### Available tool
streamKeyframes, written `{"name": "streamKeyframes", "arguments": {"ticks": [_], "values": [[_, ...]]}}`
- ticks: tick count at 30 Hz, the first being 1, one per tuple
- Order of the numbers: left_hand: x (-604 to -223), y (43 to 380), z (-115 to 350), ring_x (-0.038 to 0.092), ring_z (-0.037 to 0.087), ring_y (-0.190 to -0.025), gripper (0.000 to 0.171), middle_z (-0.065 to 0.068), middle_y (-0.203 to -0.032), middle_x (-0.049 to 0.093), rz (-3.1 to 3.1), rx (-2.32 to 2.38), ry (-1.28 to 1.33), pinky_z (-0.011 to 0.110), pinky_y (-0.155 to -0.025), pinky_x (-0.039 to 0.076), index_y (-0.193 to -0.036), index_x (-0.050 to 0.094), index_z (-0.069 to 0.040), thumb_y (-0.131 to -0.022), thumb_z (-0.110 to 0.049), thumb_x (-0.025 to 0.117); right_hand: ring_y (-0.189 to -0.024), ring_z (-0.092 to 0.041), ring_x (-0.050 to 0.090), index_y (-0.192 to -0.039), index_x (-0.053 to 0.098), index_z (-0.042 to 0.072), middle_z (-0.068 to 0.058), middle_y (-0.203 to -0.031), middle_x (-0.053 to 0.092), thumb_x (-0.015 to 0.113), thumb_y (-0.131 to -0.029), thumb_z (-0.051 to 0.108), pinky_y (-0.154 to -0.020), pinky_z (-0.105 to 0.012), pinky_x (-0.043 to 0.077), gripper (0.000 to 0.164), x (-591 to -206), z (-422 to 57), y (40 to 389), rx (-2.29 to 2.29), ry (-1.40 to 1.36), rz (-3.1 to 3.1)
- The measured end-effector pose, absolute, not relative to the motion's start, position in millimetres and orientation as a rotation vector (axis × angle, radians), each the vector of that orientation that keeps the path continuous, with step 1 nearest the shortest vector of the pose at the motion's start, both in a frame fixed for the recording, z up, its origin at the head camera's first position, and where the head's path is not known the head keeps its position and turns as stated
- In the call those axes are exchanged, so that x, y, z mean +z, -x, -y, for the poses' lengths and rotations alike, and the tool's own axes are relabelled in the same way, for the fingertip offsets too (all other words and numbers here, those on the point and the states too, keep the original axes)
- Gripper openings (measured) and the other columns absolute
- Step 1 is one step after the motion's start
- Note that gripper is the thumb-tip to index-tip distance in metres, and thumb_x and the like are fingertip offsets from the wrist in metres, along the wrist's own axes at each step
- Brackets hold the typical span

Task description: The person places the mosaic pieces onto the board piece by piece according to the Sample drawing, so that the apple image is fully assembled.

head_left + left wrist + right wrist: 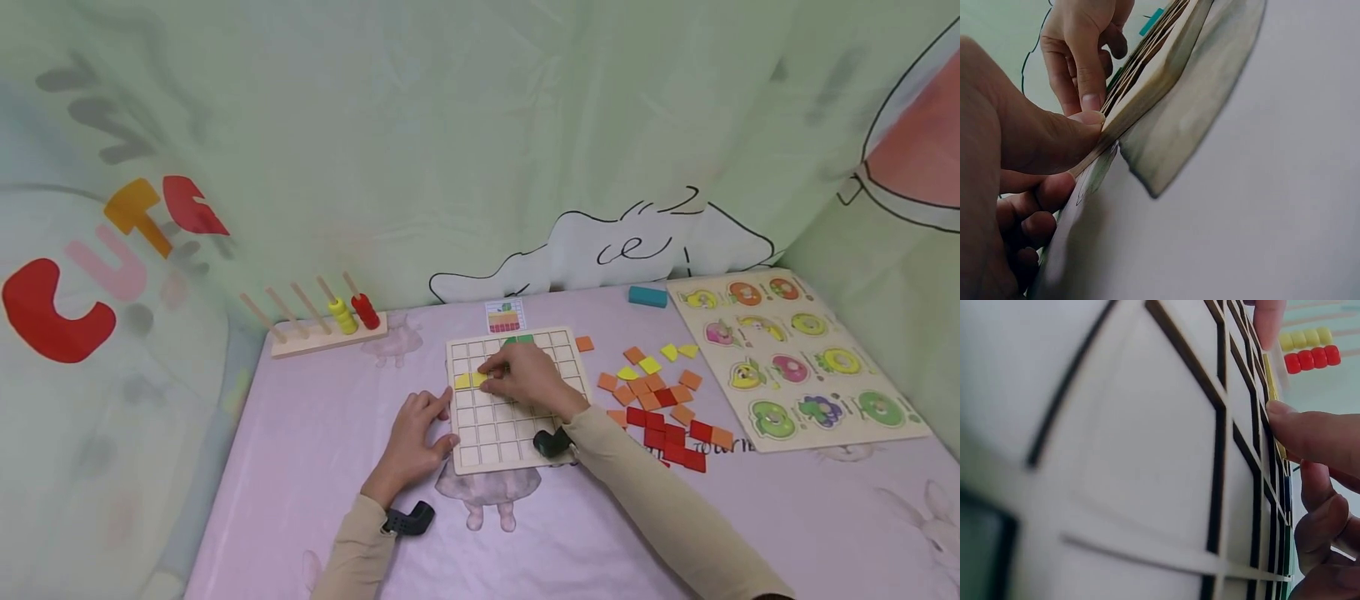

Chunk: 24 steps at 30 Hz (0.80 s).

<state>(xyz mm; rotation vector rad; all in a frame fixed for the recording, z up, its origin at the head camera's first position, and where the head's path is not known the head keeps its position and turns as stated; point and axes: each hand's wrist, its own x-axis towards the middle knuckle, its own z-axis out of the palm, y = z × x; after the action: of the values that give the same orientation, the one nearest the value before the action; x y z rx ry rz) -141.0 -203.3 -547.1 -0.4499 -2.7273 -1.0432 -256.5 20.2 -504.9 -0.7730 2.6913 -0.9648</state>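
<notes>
A square wooden grid board (468, 458) lies on the table with raised lines forming cells. My right hand (528, 375) reaches over it, thumb and index finger pinching a yellow tile (477, 380) at a cell near the left side. Just left of that sits another yellow tile (461, 381). Green pieces (525, 339) show in the top row, partly behind the right hand. Fingertips of my left hand (412, 437) touch the board's left edge. In the left wrist view, the left thumb (1054, 140) presses that edge, with the other fingers bent below.
Behind the board lies a small pattern card (505, 317). Orange tiles (637, 386), red tiles (675, 435) and yellow pieces (649, 365) are scattered to its right. Beyond are a fruit puzzle board (817, 400) and a teal block (647, 297). A bead stand (330, 337) is back left.
</notes>
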Motion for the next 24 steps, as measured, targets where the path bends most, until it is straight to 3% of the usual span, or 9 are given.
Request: {"name": "streamKeyframes", "arguments": {"ticks": [9, 14, 24], "values": [[-546, 140, 203, 0.042, 0.014, -0.093, 0.074, 0.000, -0.098, 0.058, 2.777, -1.059, 0.404, 0.031, -0.084, 0.035, -0.151, 0.056, 0.001, -0.081, -0.012, 0.078, -0.073, -0.011, 0.055, -0.114, 0.082, 0.011, 0.006, -0.079, 0.068, 0.086, -0.089, 0.023, -0.070, -0.029, 0.043, 0.029, -495, -42, 258, -1.032, 0.813, -2.674], [-546, 137, 200, 0.042, 0.014, -0.093, 0.074, -0.001, -0.097, 0.056, 2.773, -1.052, 0.383, 0.031, -0.083, 0.034, -0.150, 0.057, 0.001, -0.080, -0.011, 0.078, -0.072, -0.017, 0.055, -0.108, 0.082, 0.008, 0.000, -0.081, 0.067, 0.083, -0.091, 0.021, -0.064, -0.030, 0.042, 0.022, -485, -85, 264, -1.034, 0.681, -2.726], [-547, 138, 202, 0.043, 0.015, -0.094, 0.074, 0.000, -0.097, 0.056, 2.778, -1.048, 0.388, 0.032, -0.084, 0.035, -0.149, 0.057, 0.002, -0.080, -0.011, 0.079, -0.089, -0.023, 0.058, -0.120, 0.077, 0.007, -0.005, -0.096, 0.069, 0.084, -0.090, 0.025, -0.069, -0.032, 0.050, 0.036, -475, -186, 271, -0.826, 0.459, -2.722]]}}
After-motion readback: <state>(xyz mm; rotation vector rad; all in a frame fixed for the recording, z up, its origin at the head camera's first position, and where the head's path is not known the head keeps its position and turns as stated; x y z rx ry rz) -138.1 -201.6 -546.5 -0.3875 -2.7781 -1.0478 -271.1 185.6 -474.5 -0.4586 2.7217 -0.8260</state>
